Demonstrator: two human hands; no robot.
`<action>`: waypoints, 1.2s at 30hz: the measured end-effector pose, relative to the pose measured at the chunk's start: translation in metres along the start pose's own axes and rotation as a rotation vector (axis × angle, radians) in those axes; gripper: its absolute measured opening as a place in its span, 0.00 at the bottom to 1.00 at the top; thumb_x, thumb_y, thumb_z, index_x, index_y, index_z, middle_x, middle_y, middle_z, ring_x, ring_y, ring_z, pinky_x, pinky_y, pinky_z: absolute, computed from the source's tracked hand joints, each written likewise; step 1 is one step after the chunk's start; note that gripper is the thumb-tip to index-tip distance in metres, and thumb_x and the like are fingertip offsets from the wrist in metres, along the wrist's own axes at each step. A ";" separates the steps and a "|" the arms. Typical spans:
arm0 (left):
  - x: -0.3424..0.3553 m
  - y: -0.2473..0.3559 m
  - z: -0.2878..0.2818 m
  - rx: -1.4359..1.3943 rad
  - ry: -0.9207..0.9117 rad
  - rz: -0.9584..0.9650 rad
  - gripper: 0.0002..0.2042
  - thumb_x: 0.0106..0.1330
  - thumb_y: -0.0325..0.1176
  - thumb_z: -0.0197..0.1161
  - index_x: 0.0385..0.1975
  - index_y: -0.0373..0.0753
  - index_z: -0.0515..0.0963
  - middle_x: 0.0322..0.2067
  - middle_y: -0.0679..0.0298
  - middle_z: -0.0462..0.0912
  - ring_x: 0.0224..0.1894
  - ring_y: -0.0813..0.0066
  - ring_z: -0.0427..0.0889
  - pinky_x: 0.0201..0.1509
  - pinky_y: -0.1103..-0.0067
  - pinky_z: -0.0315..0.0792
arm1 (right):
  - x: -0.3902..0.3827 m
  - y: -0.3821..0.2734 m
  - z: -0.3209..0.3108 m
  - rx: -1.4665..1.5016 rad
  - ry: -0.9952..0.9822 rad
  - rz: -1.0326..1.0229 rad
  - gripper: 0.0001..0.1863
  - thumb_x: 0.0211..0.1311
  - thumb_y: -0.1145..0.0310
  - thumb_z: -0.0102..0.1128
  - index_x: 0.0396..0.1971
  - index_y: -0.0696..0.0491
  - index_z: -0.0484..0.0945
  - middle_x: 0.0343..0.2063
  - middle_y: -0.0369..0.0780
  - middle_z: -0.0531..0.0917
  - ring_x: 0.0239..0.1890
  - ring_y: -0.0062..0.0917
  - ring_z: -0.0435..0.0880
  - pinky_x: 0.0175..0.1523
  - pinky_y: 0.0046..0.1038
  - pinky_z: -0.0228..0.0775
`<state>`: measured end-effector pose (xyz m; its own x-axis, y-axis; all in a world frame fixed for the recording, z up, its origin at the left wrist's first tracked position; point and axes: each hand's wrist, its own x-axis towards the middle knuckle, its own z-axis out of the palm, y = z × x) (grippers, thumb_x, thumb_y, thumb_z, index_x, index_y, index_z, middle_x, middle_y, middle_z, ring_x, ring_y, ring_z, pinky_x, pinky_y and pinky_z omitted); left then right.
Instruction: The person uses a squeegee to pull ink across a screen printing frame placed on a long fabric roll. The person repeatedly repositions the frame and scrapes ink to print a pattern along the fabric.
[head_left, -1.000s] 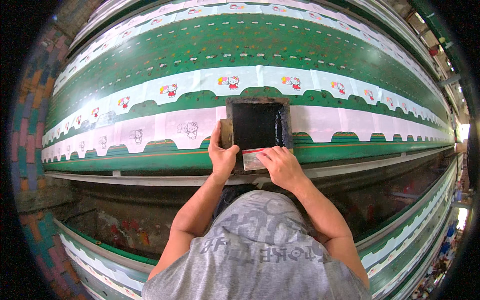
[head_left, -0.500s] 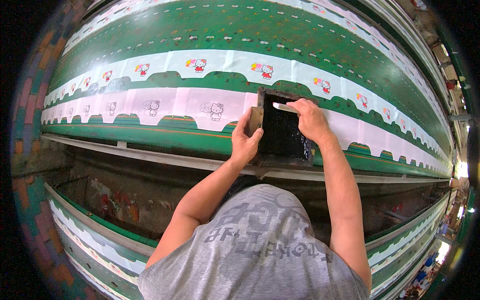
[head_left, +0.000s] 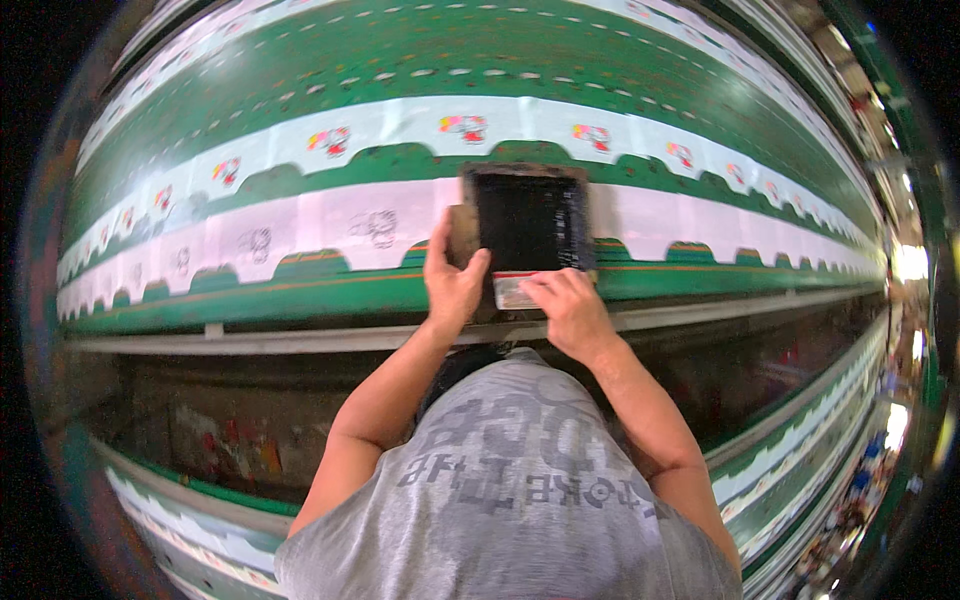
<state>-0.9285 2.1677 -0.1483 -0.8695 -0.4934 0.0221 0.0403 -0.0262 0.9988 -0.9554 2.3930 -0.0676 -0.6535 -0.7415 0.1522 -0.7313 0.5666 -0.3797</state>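
The dark rectangular wooden-framed printing screen (head_left: 528,220) lies flat on the pale pink fabric strip (head_left: 300,225) along the long green worktop (head_left: 300,60). The left hand (head_left: 452,285) clasps its left edge, fingers curled around the frame. The right hand (head_left: 568,305) closes on a small white-and-red squeegee (head_left: 512,290) at the near edge. Steady, even pressure and a frame held still would, I judge, keep the print clean.
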 end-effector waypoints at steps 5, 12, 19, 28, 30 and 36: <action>0.005 0.002 0.005 0.147 0.007 0.095 0.47 0.57 0.15 0.66 0.84 0.26 0.63 0.79 0.47 0.73 0.81 0.58 0.72 0.87 0.65 0.62 | -0.010 0.016 -0.007 0.154 0.084 0.027 0.19 0.62 0.75 0.70 0.54 0.52 0.91 0.52 0.41 0.90 0.58 0.42 0.86 0.66 0.44 0.78; -0.015 0.015 0.071 0.099 0.033 0.257 0.46 0.58 0.13 0.65 0.84 0.27 0.64 0.81 0.47 0.71 0.82 0.59 0.71 0.87 0.66 0.62 | -0.065 0.065 -0.022 0.221 0.340 0.066 0.23 0.54 0.80 0.76 0.53 0.51 0.92 0.51 0.38 0.90 0.57 0.40 0.87 0.66 0.44 0.79; -0.038 -0.015 0.197 0.035 0.069 0.177 0.47 0.56 0.14 0.65 0.84 0.26 0.64 0.81 0.46 0.72 0.84 0.58 0.69 0.90 0.66 0.58 | -0.133 0.160 -0.070 0.229 0.343 0.097 0.23 0.59 0.86 0.68 0.54 0.54 0.92 0.51 0.42 0.89 0.58 0.43 0.87 0.67 0.46 0.80; -0.053 -0.010 0.261 0.003 0.091 0.024 0.47 0.55 0.14 0.65 0.84 0.30 0.67 0.74 0.50 0.79 0.73 0.64 0.80 0.79 0.72 0.71 | -0.158 0.218 -0.106 0.131 0.229 -0.061 0.19 0.65 0.77 0.67 0.55 0.54 0.91 0.53 0.41 0.88 0.58 0.41 0.86 0.65 0.45 0.79; -0.053 -0.010 0.264 0.001 0.086 -0.007 0.47 0.55 0.14 0.65 0.84 0.30 0.67 0.73 0.50 0.80 0.72 0.64 0.81 0.78 0.73 0.71 | -0.150 0.218 -0.111 0.104 0.214 -0.123 0.20 0.63 0.79 0.68 0.55 0.55 0.90 0.51 0.41 0.88 0.55 0.40 0.87 0.64 0.45 0.78; -0.052 -0.017 0.265 0.032 0.089 -0.007 0.47 0.55 0.14 0.65 0.84 0.30 0.67 0.73 0.50 0.80 0.72 0.65 0.81 0.77 0.72 0.72 | -0.127 0.233 -0.126 0.009 -0.069 -0.135 0.18 0.63 0.77 0.63 0.52 0.55 0.89 0.47 0.43 0.88 0.52 0.42 0.86 0.60 0.45 0.79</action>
<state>-1.0146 2.4243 -0.1548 -0.8224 -0.5688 0.0129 0.0175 -0.0026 0.9998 -1.0673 2.6644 -0.0603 -0.5342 -0.8338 0.1393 -0.8095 0.4570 -0.3686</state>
